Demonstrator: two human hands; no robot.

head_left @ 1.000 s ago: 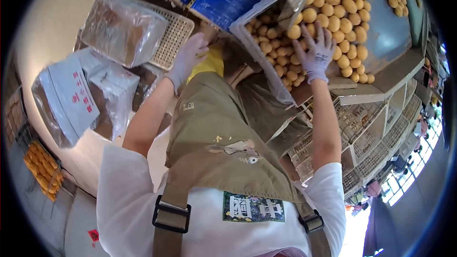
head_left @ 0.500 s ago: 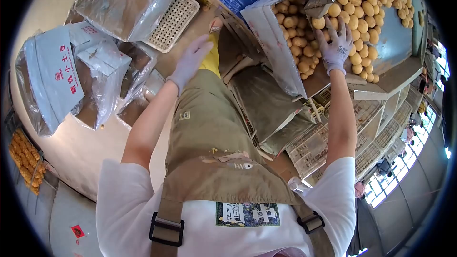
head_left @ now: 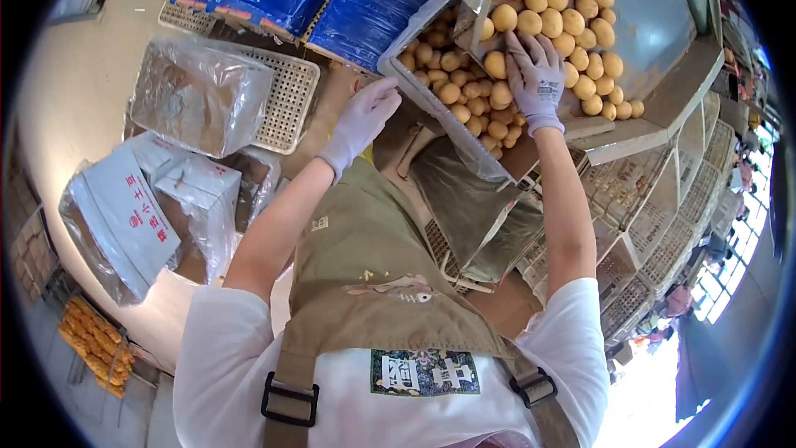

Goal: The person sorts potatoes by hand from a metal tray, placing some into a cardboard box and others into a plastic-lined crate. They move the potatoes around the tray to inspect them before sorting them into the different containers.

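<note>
My right hand [head_left: 537,79], in a pale lilac glove, lies with fingers stretched out over the potatoes at the mouth of a metal sorting table [head_left: 647,25]. Its fingertips touch potatoes [head_left: 572,21] there; I see no grip around one. Just below the mouth, a cardboard box [head_left: 448,129] lined with plastic film holds many potatoes [head_left: 468,91]. My left hand [head_left: 361,123], gloved alike, hovers left of this box with its fingers extended and nothing visible in them. It is near the box's left wall, apart from it.
Film-wrapped, blue-covered stacks [head_left: 373,8] stand beyond the box. On the left floor are a plastic crate [head_left: 290,104], a plastic-lined carton [head_left: 203,95] and a printed potato carton [head_left: 128,220]. Stacked crates [head_left: 630,182] line the right. An orange mesh sack [head_left: 95,348] lies lower left.
The view has shifted, showing more of the blue stacks. My right hand stays over potatoes at the table mouth, its fingers closer together. My left hand now reaches nearer the box.
</note>
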